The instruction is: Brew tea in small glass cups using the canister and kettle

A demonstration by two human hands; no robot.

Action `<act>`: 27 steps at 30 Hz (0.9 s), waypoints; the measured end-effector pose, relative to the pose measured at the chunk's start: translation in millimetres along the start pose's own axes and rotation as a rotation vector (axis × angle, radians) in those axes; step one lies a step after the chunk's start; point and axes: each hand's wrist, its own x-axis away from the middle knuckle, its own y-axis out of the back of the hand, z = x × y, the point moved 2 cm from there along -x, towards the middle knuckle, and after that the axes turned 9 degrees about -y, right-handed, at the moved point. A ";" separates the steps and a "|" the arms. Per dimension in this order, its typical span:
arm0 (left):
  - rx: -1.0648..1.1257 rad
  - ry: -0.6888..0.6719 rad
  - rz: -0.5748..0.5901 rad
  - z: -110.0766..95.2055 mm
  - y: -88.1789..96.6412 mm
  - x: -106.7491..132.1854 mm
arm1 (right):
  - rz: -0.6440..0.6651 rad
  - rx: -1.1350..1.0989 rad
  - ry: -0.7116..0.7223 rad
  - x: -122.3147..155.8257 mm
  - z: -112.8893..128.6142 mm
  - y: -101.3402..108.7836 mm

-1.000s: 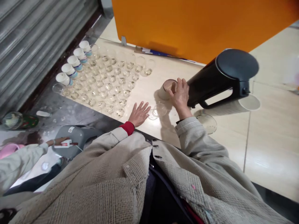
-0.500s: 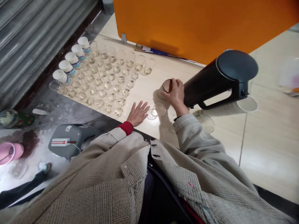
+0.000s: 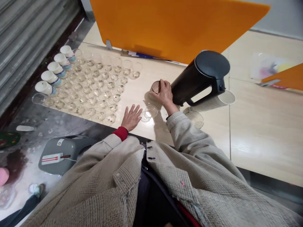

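Observation:
My right hand (image 3: 165, 94) is closed over the rim of a small round jar (image 3: 153, 92) with a dark mouth, standing on the table; its fingertips are partly hidden at the opening. My left hand (image 3: 132, 118) lies flat on the tabletop, fingers spread, holding nothing. Between the two hands stands a clear plastic cup (image 3: 151, 112). Left of them, rows of clear plastic cups (image 3: 111, 118) hold small dark bits at the bottom. White paper cups (image 3: 49, 76) with blue bases line the far left side of these rows.
A tall black kettle (image 3: 189, 80) stands just right of my right hand. Behind it are a stack of paper cups (image 3: 226, 97) and a round, clear, lined thing (image 3: 195, 119). An orange panel (image 3: 153, 25) borders the table's back. A grey stool (image 3: 59, 154) is at lower left.
The view has shifted to the right, so everything on the table appears further left. Both hands keep their places, the right at the jar and the left flat on the table.

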 end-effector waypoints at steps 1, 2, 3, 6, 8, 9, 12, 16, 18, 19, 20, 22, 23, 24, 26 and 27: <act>-0.001 0.001 0.002 -0.2 0.3 -0.1 | 0.001 -0.006 -0.001 -0.3 -0.4 -0.8; -0.002 0.002 0.004 -0.4 0.4 -0.3 | 0.000 -0.009 -0.004 -0.6 -0.6 -1.4; -0.003 0.003 0.003 -0.4 0.3 -0.4 | -0.002 -0.011 -0.007 -0.7 -0.5 -1.7; -0.004 0.001 -0.003 0.1 -1.0 -0.7 | -0.013 -0.002 -0.028 0.1 0.7 -0.7; -0.005 -0.003 -0.008 0.6 -2.2 -0.7 | -0.018 0.015 -0.045 1.9 1.5 0.6; -0.005 -0.006 -0.011 0.8 -2.7 -0.7 | -0.020 0.022 -0.052 2.9 1.8 1.2; -0.008 -0.009 -0.022 0.8 -3.7 -0.6 | -0.027 0.037 -0.059 6.1 1.4 2.5; -0.011 -0.013 -0.030 -0.6 -5.6 -0.2 | -0.013 0.067 -0.057 8.4 -1.9 1.4; -0.015 -0.022 -0.039 -1.2 -7.1 0.1 | -0.011 0.082 -0.058 8.4 -4.4 -0.2; -0.017 -0.025 -0.044 -1.5 -7.9 0.2 | -0.015 0.088 -0.055 8.2 -5.6 -1.0; -0.018 -0.027 -0.049 -1.7 -8.5 0.4 | -0.019 0.094 -0.050 7.9 -6.7 -1.8; -0.017 -0.024 -0.058 -2.4 -9.5 0.9 | -0.017 0.108 -0.046 7.5 -8.5 -3.1; -0.015 -0.023 -0.062 -2.9 -9.7 1.1 | -0.011 0.117 -0.049 7.4 -9.1 -3.4; -0.013 -0.021 -0.066 -3.4 -9.8 1.4 | -0.004 0.128 -0.056 7.5 -9.5 -3.4; -0.008 -0.021 -0.076 -4.8 -9.9 2.0 | 0.009 0.145 -0.064 8.2 -9.3 -2.3; -0.006 -0.021 -0.080 -5.5 -10.0 2.2 | 0.014 0.147 -0.066 8.8 -8.7 -1.3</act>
